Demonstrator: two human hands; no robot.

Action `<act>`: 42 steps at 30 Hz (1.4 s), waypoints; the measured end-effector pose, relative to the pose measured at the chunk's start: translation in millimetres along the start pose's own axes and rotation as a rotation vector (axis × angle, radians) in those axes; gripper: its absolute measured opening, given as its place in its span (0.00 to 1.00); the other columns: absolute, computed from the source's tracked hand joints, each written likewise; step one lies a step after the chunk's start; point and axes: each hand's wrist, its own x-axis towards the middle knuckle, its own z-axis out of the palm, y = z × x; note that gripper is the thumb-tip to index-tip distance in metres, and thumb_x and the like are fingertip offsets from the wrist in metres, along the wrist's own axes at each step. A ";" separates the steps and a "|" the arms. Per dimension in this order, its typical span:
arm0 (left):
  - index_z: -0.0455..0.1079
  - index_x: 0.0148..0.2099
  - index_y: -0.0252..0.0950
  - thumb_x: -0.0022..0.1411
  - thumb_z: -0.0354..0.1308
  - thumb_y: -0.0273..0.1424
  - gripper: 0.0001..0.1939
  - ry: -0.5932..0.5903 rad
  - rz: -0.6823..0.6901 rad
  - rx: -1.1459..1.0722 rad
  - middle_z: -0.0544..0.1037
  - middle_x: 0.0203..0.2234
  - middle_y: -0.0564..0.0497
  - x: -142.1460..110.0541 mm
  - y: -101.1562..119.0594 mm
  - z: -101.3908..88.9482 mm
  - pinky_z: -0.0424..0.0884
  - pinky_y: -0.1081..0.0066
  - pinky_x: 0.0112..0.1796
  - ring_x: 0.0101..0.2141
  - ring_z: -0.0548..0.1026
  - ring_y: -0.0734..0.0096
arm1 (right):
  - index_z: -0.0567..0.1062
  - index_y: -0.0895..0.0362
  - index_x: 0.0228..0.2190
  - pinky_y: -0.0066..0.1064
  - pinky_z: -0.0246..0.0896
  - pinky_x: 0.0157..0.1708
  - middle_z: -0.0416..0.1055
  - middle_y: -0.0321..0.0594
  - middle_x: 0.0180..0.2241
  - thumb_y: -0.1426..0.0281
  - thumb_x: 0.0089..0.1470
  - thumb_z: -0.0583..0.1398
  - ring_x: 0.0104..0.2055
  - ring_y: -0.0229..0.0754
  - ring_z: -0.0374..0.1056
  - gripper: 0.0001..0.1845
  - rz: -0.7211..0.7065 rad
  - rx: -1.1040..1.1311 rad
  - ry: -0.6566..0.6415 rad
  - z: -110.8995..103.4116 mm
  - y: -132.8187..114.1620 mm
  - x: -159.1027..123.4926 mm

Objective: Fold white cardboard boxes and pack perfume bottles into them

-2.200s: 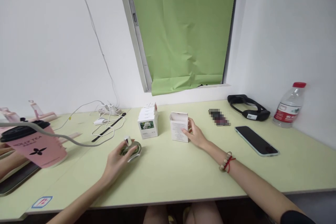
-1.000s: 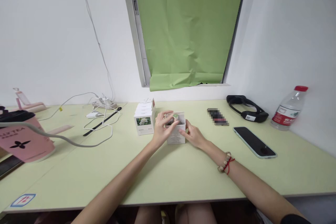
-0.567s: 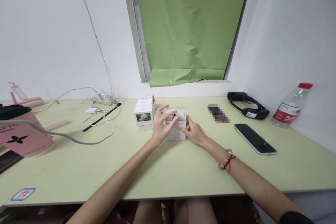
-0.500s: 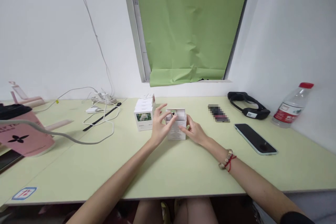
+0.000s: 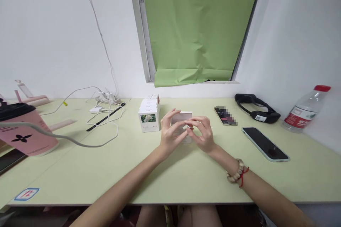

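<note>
My left hand point(image 5: 170, 133) and my right hand point(image 5: 204, 133) meet over the table with thumbs and forefingers pinched together. Between their fingertips is a small white object point(image 5: 189, 126), mostly covered, so its kind does not show. Just behind the hands stands an open white box point(image 5: 185, 115), largely hidden by the fingers. To the left of my left hand, several white boxes stand in a row, the front box point(image 5: 149, 122) bearing a picture of a white flower.
Right of my hands lie a phone point(image 5: 225, 116), another phone point(image 5: 263, 143), a black headset point(image 5: 257, 109) and a water bottle point(image 5: 303, 113). On the left are a pink cup point(image 5: 29, 131), a white cable point(image 5: 80, 145) and a power strip point(image 5: 106, 100). The table edge point(image 5: 170, 203) runs in front.
My right hand has left the side of the open box and come to the small object that my left hand held above it. The view has shifted slightly.
</note>
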 end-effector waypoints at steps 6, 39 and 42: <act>0.52 0.55 0.39 0.43 0.66 0.42 0.40 0.023 -0.213 -0.012 0.60 0.51 0.40 -3.0 -15.3 4.1 0.61 0.55 0.50 0.54 0.60 0.55 | 0.69 0.54 0.39 0.37 0.60 0.40 0.69 0.42 0.36 0.71 0.55 0.54 0.40 0.42 0.66 0.09 0.135 0.043 0.099 -1.3 8.0 5.1; 0.64 0.35 0.37 0.54 0.55 0.39 0.10 -0.387 -0.056 -0.050 0.75 0.24 0.55 -47.1 -36.0 0.1 0.62 0.78 0.22 0.22 0.72 0.78 | 0.67 0.52 0.21 0.30 0.44 0.16 0.60 0.31 0.14 0.67 0.48 0.55 0.16 0.34 0.54 0.07 -0.397 -0.215 -0.069 -22.2 -28.2 12.2; 0.64 0.37 0.37 0.56 0.54 0.38 0.10 -0.325 -0.094 0.067 0.75 0.23 0.55 -45.6 -32.8 0.3 0.61 0.78 0.21 0.22 0.71 0.78 | 0.72 0.53 0.22 0.29 0.44 0.15 0.61 0.29 0.11 0.67 0.46 0.59 0.14 0.32 0.55 0.04 -0.363 -0.274 -0.123 -15.6 -35.7 7.3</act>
